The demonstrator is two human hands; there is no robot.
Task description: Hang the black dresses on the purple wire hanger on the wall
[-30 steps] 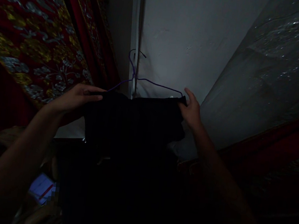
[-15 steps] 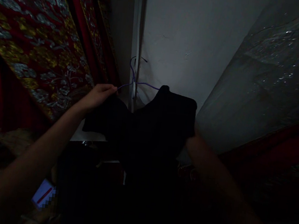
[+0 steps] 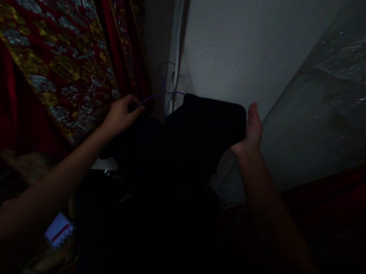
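Note:
A black short-sleeved top (image 3: 199, 134) hangs on a thin purple wire hanger (image 3: 163, 81), its hook up by a narrow pale upright. My left hand (image 3: 122, 114) is closed at the left shoulder, thumb and fingers pinching the hanger's arm and the cloth there. The right shoulder of the top covers the other hanger arm. Against that sleeve's outer edge lies my right hand (image 3: 253, 130), thumb stretched up and apart; its other fingers are hidden behind the cloth. The lower part of the top merges into darkness.
Red cloth with gold and silver embroidery (image 3: 70, 47) hangs at the left. A pale wall panel (image 3: 235, 41) stands behind the hanger. Glittery clear sheeting (image 3: 353, 82) drapes at the right, above dark red cloth (image 3: 357, 185). A whitish-blue card with a red stripe (image 3: 58, 228) lies lower left.
The top's right shoulder has gone over the hanger's right arm. My right hand shifted from the top edge, behind the sleeve, to its outer side. My left hand moved inward along the hanger.

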